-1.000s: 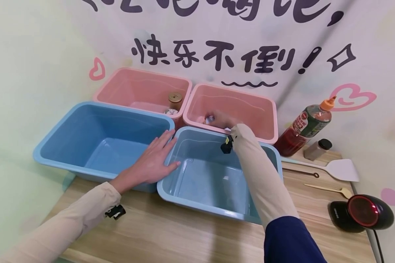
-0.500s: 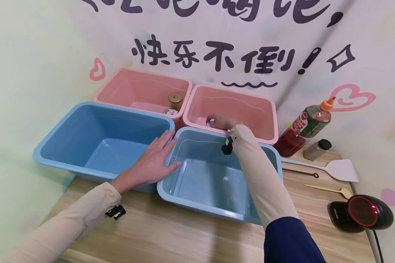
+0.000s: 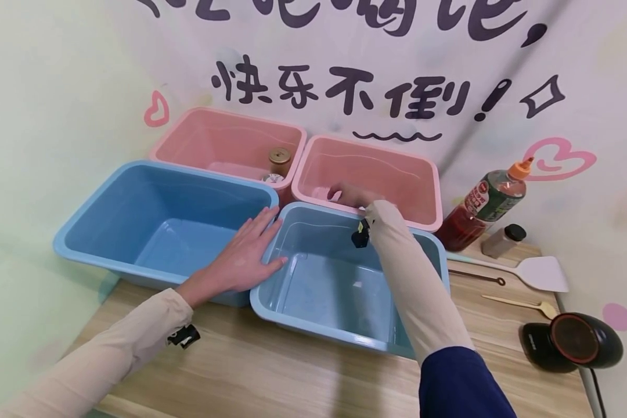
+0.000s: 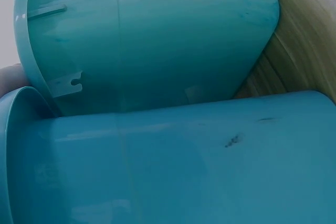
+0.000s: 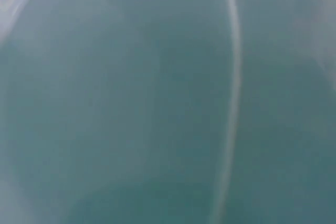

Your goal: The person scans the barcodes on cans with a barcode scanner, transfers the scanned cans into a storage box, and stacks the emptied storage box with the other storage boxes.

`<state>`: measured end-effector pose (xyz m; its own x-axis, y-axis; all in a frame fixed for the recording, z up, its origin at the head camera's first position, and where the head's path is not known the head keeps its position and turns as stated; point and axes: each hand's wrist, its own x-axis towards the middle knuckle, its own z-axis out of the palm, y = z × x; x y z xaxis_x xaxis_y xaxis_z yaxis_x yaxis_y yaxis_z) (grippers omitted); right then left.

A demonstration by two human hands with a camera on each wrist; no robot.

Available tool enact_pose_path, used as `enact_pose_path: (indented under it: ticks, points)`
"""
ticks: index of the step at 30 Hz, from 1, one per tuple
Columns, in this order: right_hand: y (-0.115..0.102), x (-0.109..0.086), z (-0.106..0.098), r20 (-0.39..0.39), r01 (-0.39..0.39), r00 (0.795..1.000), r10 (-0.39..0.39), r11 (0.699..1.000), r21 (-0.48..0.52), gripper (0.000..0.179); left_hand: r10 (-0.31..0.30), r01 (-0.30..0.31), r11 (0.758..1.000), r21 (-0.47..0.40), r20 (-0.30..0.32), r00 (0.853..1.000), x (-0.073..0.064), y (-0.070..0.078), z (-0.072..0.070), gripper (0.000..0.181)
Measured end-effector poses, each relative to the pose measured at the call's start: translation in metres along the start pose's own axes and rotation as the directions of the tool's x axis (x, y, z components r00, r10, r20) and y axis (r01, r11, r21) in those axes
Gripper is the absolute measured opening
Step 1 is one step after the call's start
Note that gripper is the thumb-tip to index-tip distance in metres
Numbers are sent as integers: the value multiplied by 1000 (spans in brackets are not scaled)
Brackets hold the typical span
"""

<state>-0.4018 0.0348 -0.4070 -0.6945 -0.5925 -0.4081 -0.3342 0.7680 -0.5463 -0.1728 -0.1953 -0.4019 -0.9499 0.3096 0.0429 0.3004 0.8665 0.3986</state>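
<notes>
My left hand (image 3: 242, 258) rests with straight, spread fingers across the neighbouring rims of the left blue bin (image 3: 99, 264) and the right blue bin (image 3: 313, 330). In the left wrist view, a bit of that hand (image 4: 11, 78) shows at the rims. My right hand (image 3: 351, 194) reaches over the right blue bin into the right pink bin (image 3: 376, 148). Its fingers curl round a small whitish thing (image 3: 336, 196), mostly hidden by the hand. The right wrist view is blurred, filled by blue-green plastic (image 5: 105, 103).
A gold-topped can (image 3: 279, 157) and a lower can (image 3: 273, 178) stand in the left pink bin (image 3: 230, 116). Right of the bins are a sauce bottle (image 3: 493, 200), a small jar (image 3: 504, 240), a white spatula (image 3: 540, 273), a wooden spoon (image 3: 546, 309) and a black device (image 3: 575, 339).
The right hand has shifted slightly inside the right pink bin, and less of the whitish thing's shiny round end shows. The left hand has stayed put. The black device's red light has gone out.
</notes>
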Motion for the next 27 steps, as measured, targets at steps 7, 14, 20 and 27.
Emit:
enact_pose_path:
  ticks: [7, 14, 20, 27]
  points:
    - [-1, -11, -8, -44, -26, 999, 25, 999, -31, 40, -3, 3, 1000, -2, 6, 1000, 1, 1, -1, 80]
    - [-1, -23, -18, -51, -11, 999, 10, 1000, -12, 44, -9, 9, 1000, -5, 13, 1000, 1, 3, -1, 81]
    - [10, -34, -25, -72, 30, 997, -33, 998, -50, 45, -11, 11, 1000, -5, 15, 1000, 2, 3, -1, 80]
    - [16, -69, -36, -149, 93, 984, -101, 994, -59, 50, -17, 17, 1000, -6, 19, 1000, 1, 3, -1, 82]
